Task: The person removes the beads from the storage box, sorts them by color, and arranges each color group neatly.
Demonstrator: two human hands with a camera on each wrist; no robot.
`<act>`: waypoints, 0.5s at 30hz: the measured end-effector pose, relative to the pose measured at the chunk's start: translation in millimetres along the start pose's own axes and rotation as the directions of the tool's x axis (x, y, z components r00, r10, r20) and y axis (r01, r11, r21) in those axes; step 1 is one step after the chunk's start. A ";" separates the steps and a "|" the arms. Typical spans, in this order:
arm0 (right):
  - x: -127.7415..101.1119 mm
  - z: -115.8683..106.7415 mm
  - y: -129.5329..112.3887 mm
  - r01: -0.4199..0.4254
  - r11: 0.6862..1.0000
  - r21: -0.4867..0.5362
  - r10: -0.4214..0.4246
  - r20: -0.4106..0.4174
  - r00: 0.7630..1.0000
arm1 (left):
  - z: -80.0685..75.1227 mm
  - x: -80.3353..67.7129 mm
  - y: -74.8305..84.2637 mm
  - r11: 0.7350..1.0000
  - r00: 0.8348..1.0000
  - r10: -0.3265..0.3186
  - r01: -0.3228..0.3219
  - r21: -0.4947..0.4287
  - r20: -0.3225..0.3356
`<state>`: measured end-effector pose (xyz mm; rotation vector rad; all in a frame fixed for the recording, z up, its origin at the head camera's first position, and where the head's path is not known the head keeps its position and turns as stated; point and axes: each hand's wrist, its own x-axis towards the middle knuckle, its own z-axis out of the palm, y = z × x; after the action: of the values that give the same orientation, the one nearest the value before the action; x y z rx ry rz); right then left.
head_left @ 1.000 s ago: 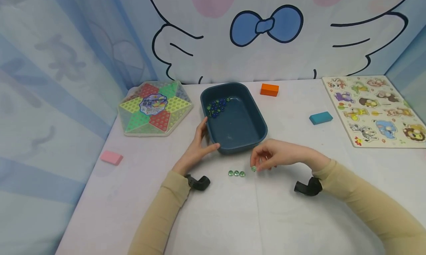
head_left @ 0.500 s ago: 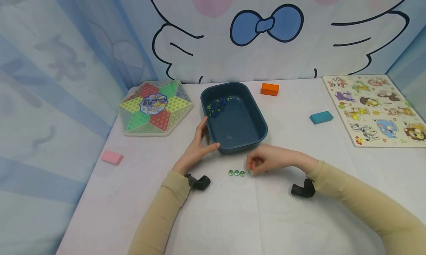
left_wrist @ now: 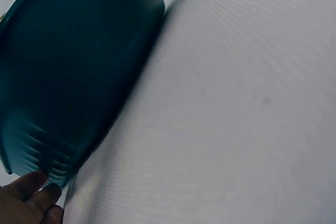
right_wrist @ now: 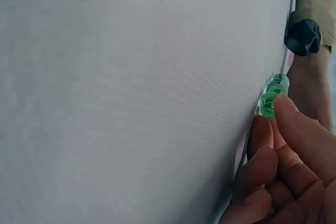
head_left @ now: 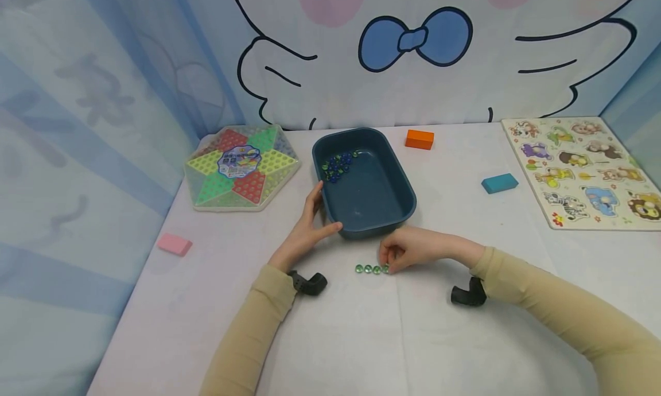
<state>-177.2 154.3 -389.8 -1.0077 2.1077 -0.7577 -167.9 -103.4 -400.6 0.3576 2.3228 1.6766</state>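
Observation:
My right hand [head_left: 417, 248] pinches a green glass marble [right_wrist: 267, 105] between thumb and fingers, at the right end of a short row of green marbles [head_left: 368, 268] on the white table. The pinched one sits right beside the row's last marble. With fingers spread, my left hand [head_left: 304, 231] rests against the near left corner of a dark blue plastic bin [head_left: 369, 198]. Its fingertips touch the side wall and its thumb lies at the front rim. Blue and green marbles [head_left: 338, 167] lie together at the bin's far left.
A hexagonal checkers board [head_left: 240, 169] lies left of the bin, with a pink block [head_left: 174, 244] nearer. Behind and right are an orange block [head_left: 419, 139] and a teal block [head_left: 500, 183]. An animal puzzle board [head_left: 583, 175] lies far right. A patterned curtain [head_left: 413, 92] hangs behind the table.
My right hand has moved left and slightly down with the green marble, bringing it up to the end of the row. My left hand and the bin have stayed put.

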 end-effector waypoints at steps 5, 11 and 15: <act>0.0 0.4 0.1 0.003 1.000 -0.011 -0.003 -0.005 1.000 | 0.1 9.2 -21.8 1.000 1.000 0.011 -0.011 0.000 -0.014; -0.3 -0.2 -2.9 -0.014 1.000 -0.013 0.014 -0.005 1.000 | 0.7 12.0 -30.4 1.000 0.999 0.027 -0.027 0.007 -0.034; -1.7 -2.4 -8.0 -0.024 0.998 -0.053 0.023 -0.008 1.000 | 0.7 11.9 -29.7 1.000 0.999 0.025 -0.025 0.000 -0.028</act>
<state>-174.7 152.0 -382.0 -1.0079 2.1524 -0.6984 -180.3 -107.8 -429.8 0.3667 2.3470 1.7038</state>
